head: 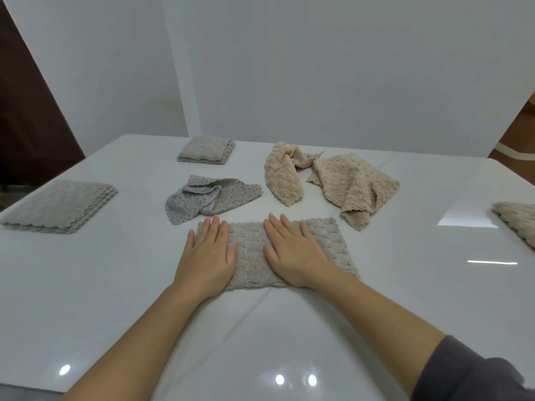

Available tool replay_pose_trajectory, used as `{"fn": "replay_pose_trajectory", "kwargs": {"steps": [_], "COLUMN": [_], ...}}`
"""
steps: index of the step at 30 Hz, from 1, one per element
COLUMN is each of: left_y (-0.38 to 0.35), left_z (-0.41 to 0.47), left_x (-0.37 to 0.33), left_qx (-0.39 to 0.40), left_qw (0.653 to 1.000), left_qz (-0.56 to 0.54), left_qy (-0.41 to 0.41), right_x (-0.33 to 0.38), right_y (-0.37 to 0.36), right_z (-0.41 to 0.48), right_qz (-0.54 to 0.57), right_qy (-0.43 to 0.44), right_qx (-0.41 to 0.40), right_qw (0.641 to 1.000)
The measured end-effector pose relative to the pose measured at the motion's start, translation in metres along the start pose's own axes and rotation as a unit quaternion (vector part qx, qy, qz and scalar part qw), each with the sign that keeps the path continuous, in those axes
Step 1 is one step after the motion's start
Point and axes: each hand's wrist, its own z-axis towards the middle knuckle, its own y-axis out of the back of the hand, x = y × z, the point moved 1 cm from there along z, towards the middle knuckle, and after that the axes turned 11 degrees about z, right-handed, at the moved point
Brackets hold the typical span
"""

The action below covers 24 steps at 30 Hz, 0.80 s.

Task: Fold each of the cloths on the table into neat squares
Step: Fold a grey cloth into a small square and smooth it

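Sleeve [469, 371], dark, low over the near right of the table [115, 285]; skip it. Past it I have the left hand [207, 256] and right hand [292, 253] both flat, with fingers straight and close together and palms pressing down. Neither hand pinches or curls round anything.

Under them is the grey plush cloth [250, 250], mid-table toward the near edge, lying as a wide rectangle. The left hand covers its left end, the right hand sits right of centre, and the right end is bare.

I judge this to be the smoothing step after a first fold, so this cloth is about half done. The next move calls for pinching both corners of one short end and carrying them over to the other short end. Then line up the edges and press flat for a square. The pile looks springy, so I expect it to need a firm press.

Just beyond is the dotted grey cloth [214, 198], crumpled, close to the plush one but apart from it. Toward the far right lie the long beige cloth [282, 178] and wide beige cloth [353, 186], both rumpled. They seem to meet at their far ends, but I cannot tell for sure. I count three cloths not yet folded.

Already folded:
- grey stack [58, 206] at the left edge
- beige folded piece [518, 221] at the right edge, cut off by the view
- small grey square [207, 149] near the far edge
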Motion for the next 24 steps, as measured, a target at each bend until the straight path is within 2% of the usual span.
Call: {"fn": "replay_pose_trajectory", "kwargs": {"steps": [9,13,17,20,24], "left_y": [-0.001,0.003,0.017,0.035,0.036], "left_z": [-0.008,-0.010,-0.002,0.006,0.018], "left_x": [0.022,0.027,0.011,-0.031,-0.094], "left_qx": [0.028,0.040,-0.011,-0.068,-0.049], "left_qw": [0.999,0.998,0.996,0.998,0.992], "left_qz": [0.002,0.047,0.063,0.006,-0.030], "left_qy": [0.015,0.025,0.058,-0.001,-0.113], "right_x": [-0.051,-0.059,-0.060,-0.060,-0.060], "right_y": [0.017,0.018,0.015,0.016,0.016], "right_z": [-0.019,-0.023,-0.021,-0.021,-0.021], "right_qz": [0.002,0.015,0.015,0.019,0.018], "right_qy": [-0.085,-0.117,-0.118,-0.118,-0.117], "right_qx": [-0.013,-0.031,-0.038,-0.038,-0.039], "right_qw": [0.996,0.993,0.992,0.992,0.992]}}
